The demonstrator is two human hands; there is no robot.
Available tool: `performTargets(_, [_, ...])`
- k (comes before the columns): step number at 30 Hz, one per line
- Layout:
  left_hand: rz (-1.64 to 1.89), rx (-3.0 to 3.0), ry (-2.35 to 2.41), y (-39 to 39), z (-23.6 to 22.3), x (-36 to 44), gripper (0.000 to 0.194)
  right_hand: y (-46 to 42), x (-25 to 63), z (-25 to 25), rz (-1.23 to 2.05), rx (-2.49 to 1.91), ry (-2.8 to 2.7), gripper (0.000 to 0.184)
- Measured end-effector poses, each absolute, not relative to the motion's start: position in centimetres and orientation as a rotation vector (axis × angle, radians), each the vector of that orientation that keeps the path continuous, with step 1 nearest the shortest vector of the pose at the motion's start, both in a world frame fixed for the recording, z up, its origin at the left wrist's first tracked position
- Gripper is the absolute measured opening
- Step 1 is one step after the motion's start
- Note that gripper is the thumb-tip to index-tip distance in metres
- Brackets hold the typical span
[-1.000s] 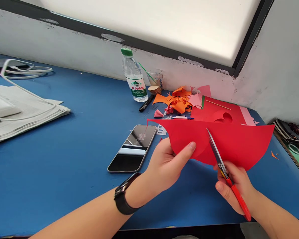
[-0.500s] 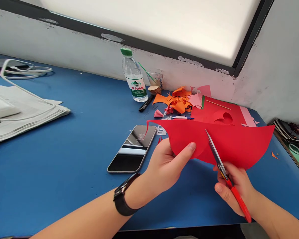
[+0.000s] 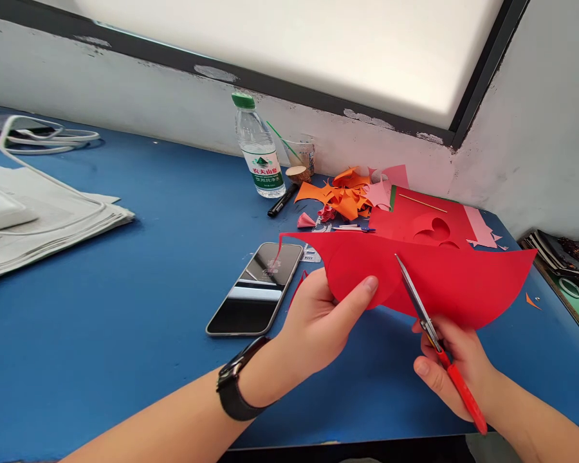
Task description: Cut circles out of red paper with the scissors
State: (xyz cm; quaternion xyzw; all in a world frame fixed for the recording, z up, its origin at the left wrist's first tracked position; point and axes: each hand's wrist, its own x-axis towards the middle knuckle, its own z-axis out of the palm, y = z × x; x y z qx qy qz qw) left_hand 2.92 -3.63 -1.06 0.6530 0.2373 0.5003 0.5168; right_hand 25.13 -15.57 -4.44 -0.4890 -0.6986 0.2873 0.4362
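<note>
My left hand [image 3: 325, 321] pinches the left part of a red paper sheet [image 3: 463, 280], thumb on top, holding it above the blue table [image 3: 149, 257]. My right hand [image 3: 456, 373] grips red-handled scissors [image 3: 427, 321]. Their silver blades lie across the sheet and cut into it from its lower edge. A curved cut line shows beside my left thumb. A black watch sits on my left wrist.
A dark phone [image 3: 255, 289] lies left of my hand. Behind are a water bottle [image 3: 258, 151], a plastic cup, a black marker [image 3: 282, 200], orange and pink scraps [image 3: 350, 193] and red sheets [image 3: 429, 218]. Newspapers with a white cable [image 3: 38, 212] lie at far left.
The scissor blades have crept a little further up into the red sheet. The sheet has tilted slightly, its left tip dropping toward the phone. Both hands stay almost in place.
</note>
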Motion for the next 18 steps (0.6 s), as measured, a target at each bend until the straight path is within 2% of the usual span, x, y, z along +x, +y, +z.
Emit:
performTargets(2, [1.201, 1.568, 0.595, -3.62, -1.23, 2.88, 0.032, -15.55, 25.08, -4.42, 0.708, -1.219, -1.728, 0.025])
performTargets(13, [1.228, 1.519, 0.549, -3.73, -0.79, 3.0, 0.016, -15.54, 24.92, -4.38, 0.727, -1.181, -1.745, 0.031])
performTargets(18, [1.247, 1.541, 0.548, -3.55, -1.36, 2.95, 0.022, -15.7, 25.04, -4.39, 0.722, -1.181, -1.77, 0.036])
